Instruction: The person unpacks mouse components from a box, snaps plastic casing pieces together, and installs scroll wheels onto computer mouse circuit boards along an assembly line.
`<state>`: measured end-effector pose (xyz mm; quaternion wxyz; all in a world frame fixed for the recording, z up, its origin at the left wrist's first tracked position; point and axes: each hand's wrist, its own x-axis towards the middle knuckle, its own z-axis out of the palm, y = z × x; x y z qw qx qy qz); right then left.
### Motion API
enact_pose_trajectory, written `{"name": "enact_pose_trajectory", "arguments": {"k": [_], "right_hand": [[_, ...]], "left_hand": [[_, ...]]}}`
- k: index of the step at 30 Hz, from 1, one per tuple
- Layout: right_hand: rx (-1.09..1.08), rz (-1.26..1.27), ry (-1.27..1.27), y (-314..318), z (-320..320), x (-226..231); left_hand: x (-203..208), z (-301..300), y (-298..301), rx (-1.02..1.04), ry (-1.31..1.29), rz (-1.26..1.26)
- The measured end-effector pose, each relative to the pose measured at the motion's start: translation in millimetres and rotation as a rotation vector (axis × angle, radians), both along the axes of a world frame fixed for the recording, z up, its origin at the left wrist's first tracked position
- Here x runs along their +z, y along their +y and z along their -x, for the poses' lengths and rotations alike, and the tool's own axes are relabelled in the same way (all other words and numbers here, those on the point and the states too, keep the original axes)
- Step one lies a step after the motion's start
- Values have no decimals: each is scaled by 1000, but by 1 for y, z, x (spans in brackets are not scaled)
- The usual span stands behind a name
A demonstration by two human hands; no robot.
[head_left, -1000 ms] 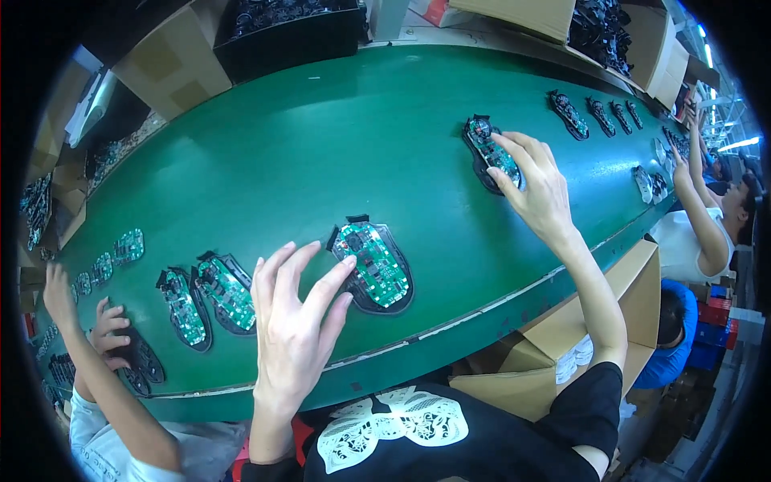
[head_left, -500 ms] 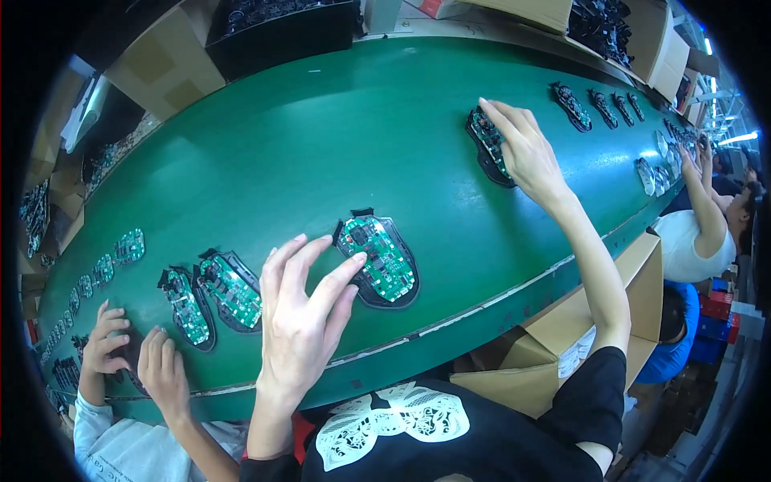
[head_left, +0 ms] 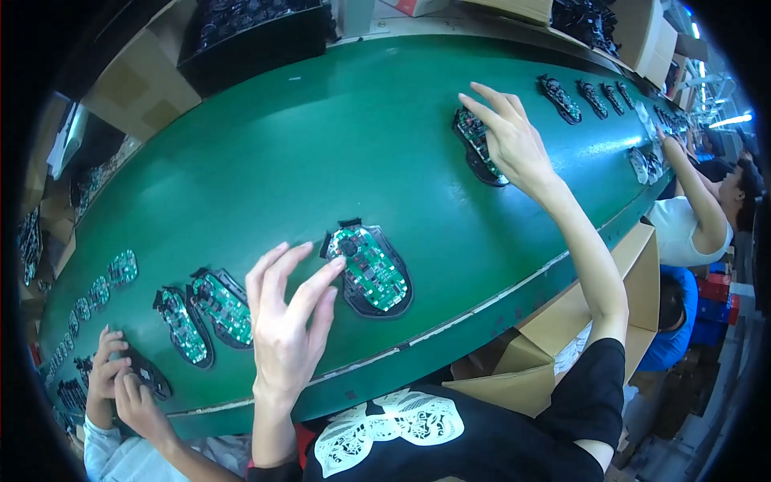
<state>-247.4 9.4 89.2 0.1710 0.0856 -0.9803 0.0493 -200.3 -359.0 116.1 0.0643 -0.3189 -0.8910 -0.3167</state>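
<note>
My left hand [head_left: 285, 329] hovers over the near middle of the green bench with its fingers apart. Its index fingertip is at the left edge of a green circuit board [head_left: 373, 269] lying in a black curved shell; whether they touch I cannot tell. Farther right, my right hand [head_left: 518, 153] is open, fingers spread above a second board in a black shell [head_left: 474, 149], partly covering it. The thumb there is hidden. Left of my left hand lie two more boards in shells, a wider one [head_left: 221, 309] and a narrower one [head_left: 185, 329].
A co-worker's hands [head_left: 120, 377] handle a dark shell at the left. Loose green boards [head_left: 123, 267] run along the left end. Several filled shells [head_left: 560, 100] line the far right. A black bin [head_left: 249, 32] and cardboard boxes border the bench; an open carton [head_left: 554, 345] stands before it.
My right hand's fingers have lifted and spread over the shell. My left hand stays beside its board, fingers apart. The co-worker's hands at left have come together around a dark shell.
</note>
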Motion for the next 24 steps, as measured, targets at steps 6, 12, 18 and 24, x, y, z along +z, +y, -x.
{"name": "enact_pose_trajectory", "arguments": {"k": [6, 12, 18, 24], "right_hand": [[-28, 8, 78, -15, -36, 9], [-164, 78, 1, 32, -28, -14], [-178, 119, -4, 86, 1, -19], [-18, 214, 94, -3, 35, 49]], "left_hand": [[-2, 1, -11, 69, 14, -3], [-2, 2, -7, 10, -23, -28], [3, -2, -15, 51, 12, -40], [29, -21, -25, 33, -9, -102]]}}
